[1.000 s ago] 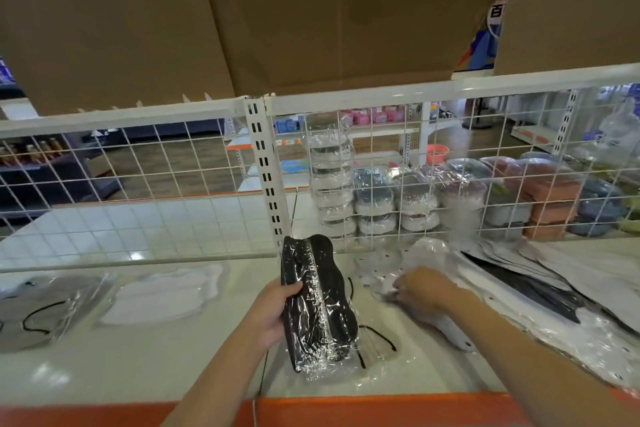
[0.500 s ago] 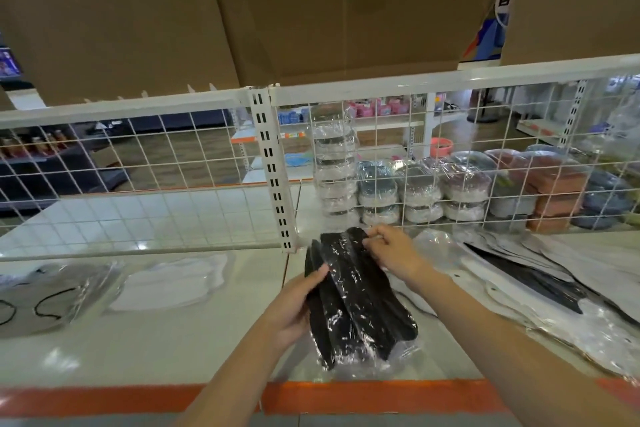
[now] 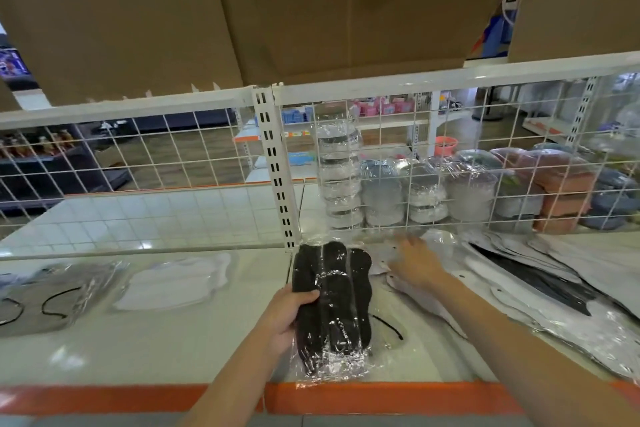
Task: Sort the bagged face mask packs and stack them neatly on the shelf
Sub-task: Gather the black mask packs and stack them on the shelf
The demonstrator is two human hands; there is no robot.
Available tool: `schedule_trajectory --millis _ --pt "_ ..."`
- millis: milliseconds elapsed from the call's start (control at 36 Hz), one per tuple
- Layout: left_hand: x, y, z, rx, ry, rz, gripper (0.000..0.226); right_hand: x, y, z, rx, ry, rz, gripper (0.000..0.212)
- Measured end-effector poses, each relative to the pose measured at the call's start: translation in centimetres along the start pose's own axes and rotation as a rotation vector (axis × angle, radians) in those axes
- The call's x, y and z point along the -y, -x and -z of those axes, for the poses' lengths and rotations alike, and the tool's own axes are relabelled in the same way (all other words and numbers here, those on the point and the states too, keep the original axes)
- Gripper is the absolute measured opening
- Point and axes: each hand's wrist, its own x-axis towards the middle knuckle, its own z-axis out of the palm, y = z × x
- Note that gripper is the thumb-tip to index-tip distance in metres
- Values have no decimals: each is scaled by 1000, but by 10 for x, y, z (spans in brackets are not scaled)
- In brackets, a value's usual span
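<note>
1. Head view: I'd keep colours apart on the shelf (image 3: 214, 354).
2. Loose pile of packs (image 3: 540, 284): my right hand (image 3: 417, 262) rests there; grasp possibly open, blurred.
3. Black mask packs (image 3: 330, 305): left hand (image 3: 289, 314) fingers clamp them upright; square edges before stacking.

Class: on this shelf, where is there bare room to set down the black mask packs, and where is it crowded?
Bare shelf lies between the white mask pack and the black mask packs in the left hand. Right of them, overlapping bags crowd it.
</note>
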Motion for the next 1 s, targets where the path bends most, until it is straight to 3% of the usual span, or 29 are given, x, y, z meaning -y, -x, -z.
schedule_trajectory --millis 111,222,306,389,500,556,639,694,778,833,889,972,1000 --pt "-8 -1 12 -5 28 -37 30 -44 6 -12 131 303 -159 69" --pt "-13 0 14 11 84 -41 26 -35 11 -2 11 530 -16 34" --pt "-17 -1 12 23 86 -44 26 -21 11 12 5 463 90 26" --pt "-19 -1 9 -3 53 -60 25 -11 14 29 40 63 170 20" --pt "-17 -5 9 -24 55 -49 27 12 24 50 154 -937 103 12" --pt "-15 -6 8 -29 72 -42 27 19 24 56 243 -1326 114 18" --pt "-12 -6 4 -20 70 -16 26 30 25 53 268 -1555 142 11" --pt "-9 -7 2 -19 80 0 27 39 25 40 174 -1367 130 17" --pt "-5 -7 -2 -35 196 20 32 51 24 12 -46 -774 125 22" --pt "-2 -6 -6 12 265 26 49 59 24 -1 -110 -475 161 32" --pt "-1 -2 -11 84 244 -9 56 69 29 -9 -141 -358 197 34" --pt "-1 4 -14 36 81 -113 37 78 27 -14 -144 -330 198 21" --pt "-2 6 -14 -3 36 -165 31 80 27 -12 -140 -349 181 36"
